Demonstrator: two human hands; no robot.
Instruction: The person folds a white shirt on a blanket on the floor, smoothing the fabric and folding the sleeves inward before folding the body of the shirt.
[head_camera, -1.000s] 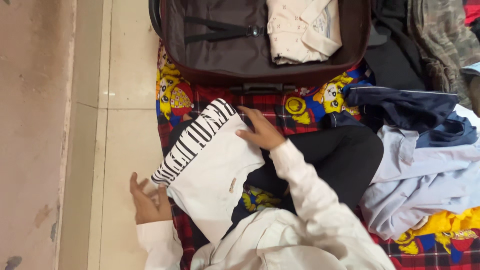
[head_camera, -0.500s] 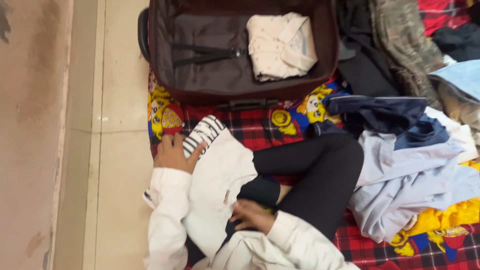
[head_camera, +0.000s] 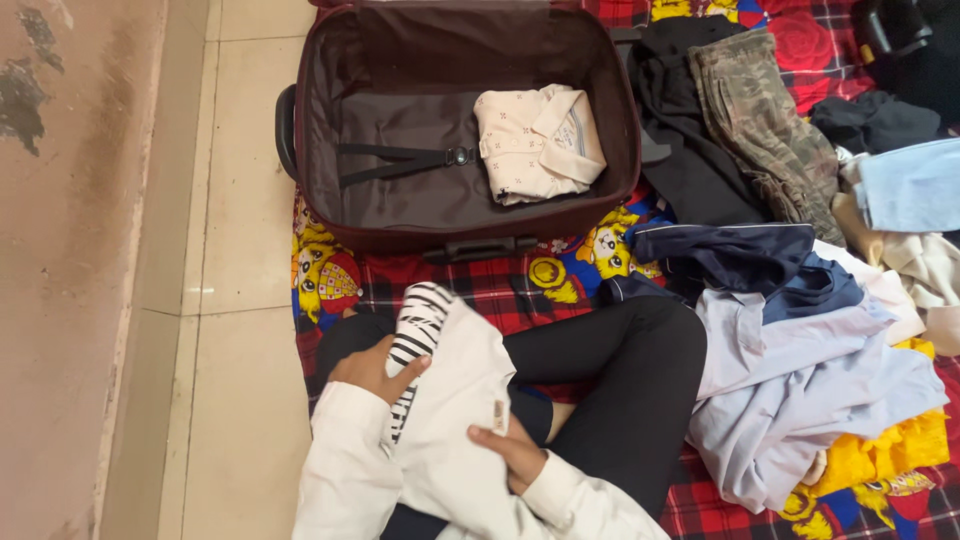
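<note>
Both hands grip a white garment with black stripes: left hand at its striped edge, right hand underneath. An open maroon suitcase holding a folded cream shirt lies ahead; a pale blue shirt is heaped to the right.

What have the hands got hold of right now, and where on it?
Both hold the white garment on the lap: the left hand at its black-striped upper edge, the right hand at its lower right edge.

An open maroon suitcase holds a folded cream shirt; loose clothes lie beside it.
</note>
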